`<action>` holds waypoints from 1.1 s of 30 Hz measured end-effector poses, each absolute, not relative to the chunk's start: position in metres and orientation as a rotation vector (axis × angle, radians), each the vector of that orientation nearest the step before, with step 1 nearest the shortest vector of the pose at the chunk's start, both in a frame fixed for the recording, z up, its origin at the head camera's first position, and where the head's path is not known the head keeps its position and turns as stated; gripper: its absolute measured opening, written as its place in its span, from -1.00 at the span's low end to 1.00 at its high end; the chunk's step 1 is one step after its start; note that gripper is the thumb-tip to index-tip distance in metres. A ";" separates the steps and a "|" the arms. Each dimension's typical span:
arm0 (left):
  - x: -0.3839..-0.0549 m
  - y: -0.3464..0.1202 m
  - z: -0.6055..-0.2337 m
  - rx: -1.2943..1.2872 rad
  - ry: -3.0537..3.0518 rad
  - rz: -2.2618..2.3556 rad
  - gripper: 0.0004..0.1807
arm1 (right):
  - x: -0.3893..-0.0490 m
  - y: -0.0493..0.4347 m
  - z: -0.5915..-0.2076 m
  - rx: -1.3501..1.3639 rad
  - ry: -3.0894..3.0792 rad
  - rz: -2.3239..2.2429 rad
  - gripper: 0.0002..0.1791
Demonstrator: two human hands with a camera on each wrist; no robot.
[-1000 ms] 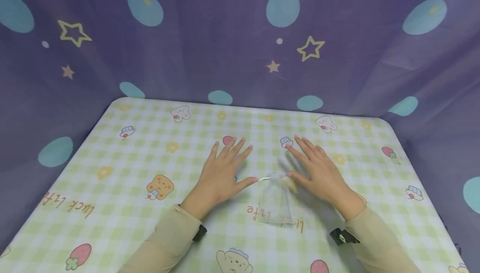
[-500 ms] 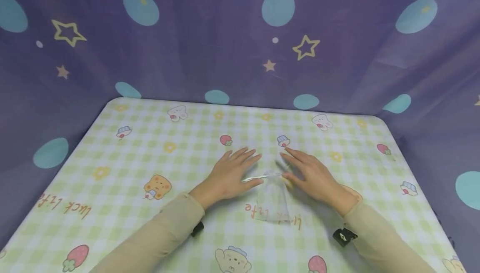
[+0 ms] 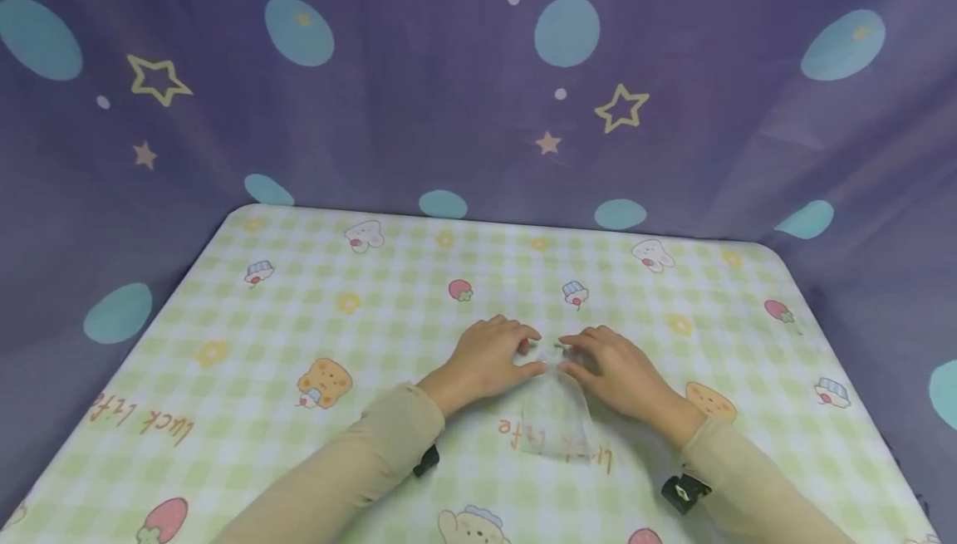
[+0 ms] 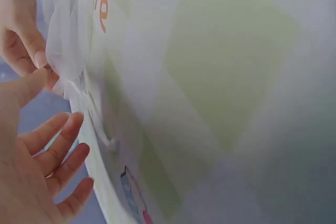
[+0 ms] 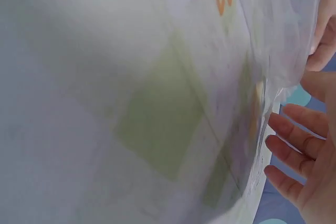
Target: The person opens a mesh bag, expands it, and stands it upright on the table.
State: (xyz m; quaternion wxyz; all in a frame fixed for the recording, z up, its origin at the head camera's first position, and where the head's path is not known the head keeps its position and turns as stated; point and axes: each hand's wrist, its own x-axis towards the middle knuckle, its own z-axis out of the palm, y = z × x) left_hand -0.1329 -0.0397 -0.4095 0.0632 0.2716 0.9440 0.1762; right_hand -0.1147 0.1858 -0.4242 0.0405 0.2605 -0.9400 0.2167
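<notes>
A sheer white drawstring pouch (image 3: 555, 413) lies on the checked tablecloth, its gathered neck pointing away from the person. My left hand (image 3: 489, 359) is at the left of that neck, with the thumb at the fabric and the fingers loosely bent. From the right comes my right hand (image 3: 619, 368), thumb also by the neck and fingers slightly curved. Both wrist views show a gap between thumb and fingers. A pale cord (image 4: 109, 141) trails from the neck in the left wrist view. Whether either thumb presses the fabric, I cannot tell.
The tablecloth (image 3: 262, 444) has green-and-white checks with printed bears, strawberries and cupcakes. A purple curtain (image 3: 449, 95) with stars and blue ovals hangs behind the table and at its sides.
Both hands have closed in on the pouch's neck from either side. Their spread, straight fingers are now more bent. The pouch lies in about the same place.
</notes>
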 end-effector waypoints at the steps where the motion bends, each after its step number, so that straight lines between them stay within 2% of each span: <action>1: -0.132 -0.038 -0.411 0.807 2.843 0.525 -0.48 | -0.113 0.185 -0.425 0.790 -2.887 0.680 -0.62; 9: -0.130 -0.032 -0.418 0.743 2.785 0.522 -0.61 | -0.108 0.178 -0.433 0.838 -2.898 0.745 -0.69; 18: -0.130 -0.036 -0.417 0.717 2.780 0.647 -0.78 | -0.106 0.168 -0.432 0.764 -2.908 0.954 -0.82; 26: -0.125 -0.043 -0.408 0.671 2.826 0.842 -0.87 | -0.107 0.162 -0.420 0.701 -2.837 1.071 -0.77; 33: -0.107 -0.048 -0.410 0.506 2.843 1.120 -0.92 | -0.097 0.157 -0.418 0.667 -2.677 1.148 -0.75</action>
